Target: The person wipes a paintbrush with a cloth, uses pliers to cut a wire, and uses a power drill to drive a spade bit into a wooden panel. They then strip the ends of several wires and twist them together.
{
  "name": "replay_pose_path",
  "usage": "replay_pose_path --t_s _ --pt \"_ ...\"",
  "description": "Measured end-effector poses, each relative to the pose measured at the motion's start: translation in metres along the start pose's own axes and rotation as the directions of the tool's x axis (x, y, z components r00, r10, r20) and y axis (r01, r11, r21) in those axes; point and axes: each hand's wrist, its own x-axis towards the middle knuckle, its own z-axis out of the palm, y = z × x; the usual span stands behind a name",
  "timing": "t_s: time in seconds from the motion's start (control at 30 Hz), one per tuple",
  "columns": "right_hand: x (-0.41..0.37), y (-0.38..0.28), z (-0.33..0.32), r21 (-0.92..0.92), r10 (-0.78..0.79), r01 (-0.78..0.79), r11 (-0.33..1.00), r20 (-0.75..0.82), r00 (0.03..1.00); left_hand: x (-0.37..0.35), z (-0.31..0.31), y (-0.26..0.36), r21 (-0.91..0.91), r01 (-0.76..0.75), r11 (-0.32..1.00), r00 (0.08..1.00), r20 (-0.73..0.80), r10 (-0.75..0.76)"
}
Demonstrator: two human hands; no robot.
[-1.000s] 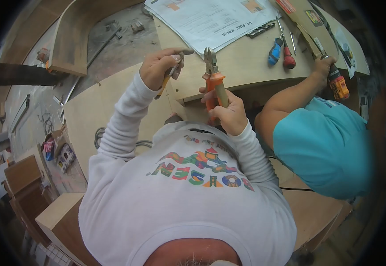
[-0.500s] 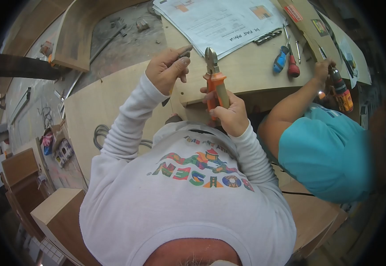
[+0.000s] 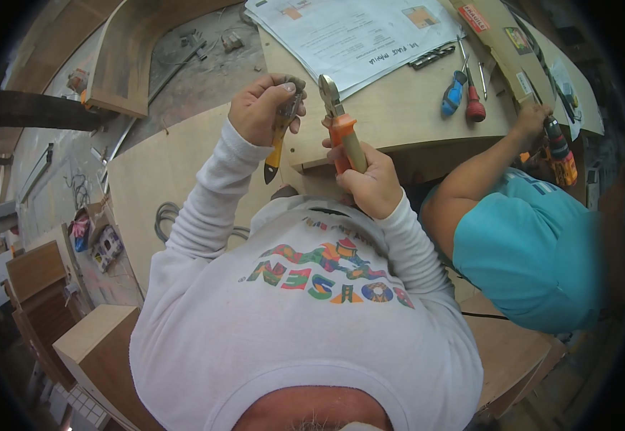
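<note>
My left hand (image 3: 256, 109) is closed around a slim tool (image 3: 278, 149) with a yellow handle and a black end pointing down. Its dark metal upper part lies at my thumb and fingers; I cannot tell its exact kind. My right hand (image 3: 374, 181) grips the orange handles of a pair of diagonal cutting pliers (image 3: 342, 131), the metal head pointing up and away from me. The two tools are held side by side, a small gap apart, over the near edge of the wooden table (image 3: 391, 108). Printed sheets (image 3: 355, 39) lie just beyond the pliers.
To the right are a blue screwdriver (image 3: 454, 93), a red-handled screwdriver (image 3: 474, 108) and dark drill bits (image 3: 433, 56). A co-worker in a teal shirt (image 3: 520, 251) has a hand near a power drill (image 3: 561, 154). Coiled cable (image 3: 165, 219) lies left; a wooden box (image 3: 100, 345) stands lower left.
My left hand has turned, so more of the yellow-handled tool shows. The pliers have shifted slightly left and tilted. The co-worker's hand and drill have moved slightly right and down.
</note>
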Motion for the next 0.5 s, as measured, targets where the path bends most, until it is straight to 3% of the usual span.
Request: replay_pose_path --t_s 0.07,0.3,0.37,0.5 --pt "-0.001 -0.002 0.0 0.014 0.023 -0.023 1.0 -0.01 1.0 -0.001 0.0 0.0 -0.033 -0.006 0.999 1.0 0.012 0.006" --pt "0.0 0.004 -0.001 0.0 -0.068 0.068 0.998 0.031 0.997 -0.006 0.009 0.002 0.125 -0.022 0.992 0.999 -0.039 0.028" --pt "-0.003 -0.002 0.001 0.078 0.066 -0.069 0.995 0.045 0.997 -0.007 0.009 0.002 0.148 -0.029 0.989 0.999 -0.016 0.031" --pt "-0.004 -0.006 0.001 0.142 0.081 -0.09 0.986 0.073 0.994 -0.009 0.011 0.004 0.182 -0.013 0.983 1.0 -0.012 0.016"
